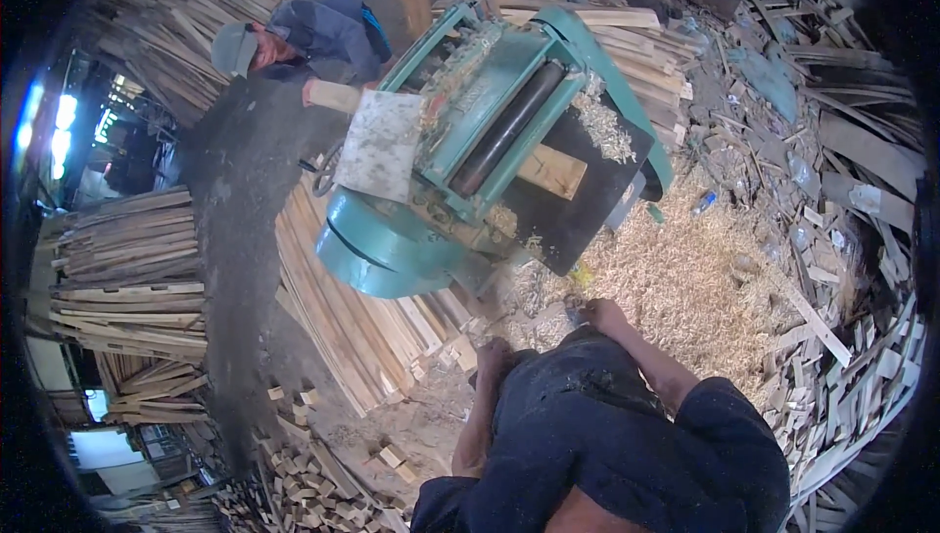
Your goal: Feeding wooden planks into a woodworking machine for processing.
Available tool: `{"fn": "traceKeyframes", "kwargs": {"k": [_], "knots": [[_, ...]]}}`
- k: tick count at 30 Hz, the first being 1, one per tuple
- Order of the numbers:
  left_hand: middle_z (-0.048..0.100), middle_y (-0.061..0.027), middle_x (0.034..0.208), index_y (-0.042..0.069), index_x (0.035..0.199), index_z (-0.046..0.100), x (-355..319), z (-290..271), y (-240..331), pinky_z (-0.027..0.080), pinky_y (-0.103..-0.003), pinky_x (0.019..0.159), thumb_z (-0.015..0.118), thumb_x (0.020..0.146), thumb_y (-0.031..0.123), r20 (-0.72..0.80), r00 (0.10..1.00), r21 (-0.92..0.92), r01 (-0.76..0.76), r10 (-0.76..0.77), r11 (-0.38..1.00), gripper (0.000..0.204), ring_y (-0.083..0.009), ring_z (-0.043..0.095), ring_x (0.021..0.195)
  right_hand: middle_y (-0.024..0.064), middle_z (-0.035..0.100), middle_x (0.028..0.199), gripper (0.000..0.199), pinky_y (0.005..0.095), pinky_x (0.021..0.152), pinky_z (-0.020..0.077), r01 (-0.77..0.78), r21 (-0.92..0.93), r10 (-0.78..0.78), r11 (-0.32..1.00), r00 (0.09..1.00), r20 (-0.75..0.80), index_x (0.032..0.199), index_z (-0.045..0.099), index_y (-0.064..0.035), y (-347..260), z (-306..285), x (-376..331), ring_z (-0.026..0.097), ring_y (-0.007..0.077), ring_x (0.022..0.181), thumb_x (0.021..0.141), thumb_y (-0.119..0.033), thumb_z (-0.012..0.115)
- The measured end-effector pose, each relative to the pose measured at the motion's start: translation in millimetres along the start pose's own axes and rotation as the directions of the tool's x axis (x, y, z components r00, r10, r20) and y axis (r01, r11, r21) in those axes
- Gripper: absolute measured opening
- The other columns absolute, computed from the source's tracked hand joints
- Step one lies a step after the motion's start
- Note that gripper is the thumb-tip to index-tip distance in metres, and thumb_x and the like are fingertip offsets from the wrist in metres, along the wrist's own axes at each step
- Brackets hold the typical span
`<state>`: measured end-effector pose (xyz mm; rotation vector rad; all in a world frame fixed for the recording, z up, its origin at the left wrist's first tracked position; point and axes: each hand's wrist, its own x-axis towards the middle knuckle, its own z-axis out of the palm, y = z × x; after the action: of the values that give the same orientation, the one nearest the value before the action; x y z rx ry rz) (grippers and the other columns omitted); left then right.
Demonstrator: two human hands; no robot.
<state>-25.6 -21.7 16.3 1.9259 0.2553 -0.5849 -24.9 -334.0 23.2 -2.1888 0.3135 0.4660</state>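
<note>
A green planer (490, 83) dominates a cluttered workshop floor, with shavings (676, 288) heaped to its right and wooden strips (352, 308) piled to its left. Beyond it, a capped co-worker (328, 34) has a hand at a wood piece (335, 95). On the dark plate (568, 239) lies a board (555, 171), its near end clear below the roller (509, 127). The wearer's left hand (494, 355) and right hand (602, 316) hang low near the body, apart from the board; whether their fingers are open, closed or gripping cannot be told. The step in hand appears to be planing; the next move likely calls for reaching forward to the board's free end.
</note>
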Motion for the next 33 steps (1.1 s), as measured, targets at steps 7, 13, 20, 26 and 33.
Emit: {"fn": "traceKeyframes", "kwargs": {"k": [7, 13, 20, 26, 33], "knots": [[0.053, -0.0019, 0.059, 0.005, 0.067, 0.056, 8.9, 2.3, -10.9, 0.044, -0.032, 0.05, 0.056, 0.08, 0.018, 0.037, 0.976, -0.061, 0.218, -0.216, 0.974, 0.019, -0.0145, 0.052, 0.053, 0.0227, 0.062, 0.077, 0.033, 0.0442, 0.068, 0.0471, -0.075, -0.02, 0.076, 0.997, 0.995, 0.057, 0.08, 0.067, -0.0044, 33.4, 9.9, -3.3, 0.061, 0.0381, 0.075, 0.078, -0.037, 0.06], [0.057, -0.0046, 0.06, 0.003, 0.069, 0.06, 11.6, 5.8, -27.1, 0.043, -0.032, 0.052, 0.055, 0.079, 0.022, 0.007, 0.942, -0.253, 0.326, -0.335, 0.911, 0.022, -0.0148, 0.053, 0.056, 0.0237, 0.061, 0.076, 0.031, 0.0455, 0.069, 0.0473, -0.007, -0.032, 0.006, 0.999, 1.0, -0.026, 0.086, 0.066, -0.0045, 11.3, -7.5, -9.7, 0.061, 0.0385, 0.074, 0.079, -0.034, 0.059], [0.057, -0.0067, 0.061, 0.004, 0.07, 0.061, 6.4, 6.1, -21.4, 0.043, -0.035, 0.052, 0.057, 0.075, 0.024, -0.011, 0.937, -0.22, 0.337, -0.348, 0.915, 0.021, -0.0182, 0.054, 0.056, 0.0234, 0.058, 0.102, 0.053, 0.0444, 0.073, 0.0497, 0.123, -0.221, -0.172, 0.967, 0.961, -0.215, 0.117, 0.05, -0.0007, -35.3, -52.5, 23.2, 0.06, 0.0381, 0.084, 0.08, -0.038, 0.061], [0.06, -0.0188, 0.069, 0.006, 0.075, 0.062, -6.9, 7.2, -42.6, 0.047, -0.04, 0.057, 0.063, 0.07, 0.026, 0.024, 0.995, 0.175, -0.094, 0.092, 0.98, 0.021, -0.0335, 0.058, 0.064, 0.0239, 0.046, 0.121, 0.076, 0.0453, 0.089, 0.0432, 0.135, -0.371, -0.262, 0.919, 0.912, -0.316, 0.131, 0.036, -0.0038, -73.7, -106.8, 93.4, 0.05, 0.0399, 0.107, 0.073, -0.042, 0.067], [0.064, -0.009, 0.077, -0.003, 0.089, 0.064, -51.6, 16.2, -26.1, 0.046, -0.033, 0.061, 0.057, 0.083, 0.043, 0.083, 0.872, -0.01, 0.485, -0.483, 0.874, 0.047, -0.0168, 0.056, 0.069, 0.0243, 0.03, 0.138, 0.101, 0.0554, 0.102, 0.0245, 0.031, -0.536, -0.22, 0.844, 0.93, -0.293, 0.141, 0.02, -0.0061, -80.3, -119.4, 157.4, 0.032, 0.0427, 0.125, 0.067, -0.055, 0.069]]}}
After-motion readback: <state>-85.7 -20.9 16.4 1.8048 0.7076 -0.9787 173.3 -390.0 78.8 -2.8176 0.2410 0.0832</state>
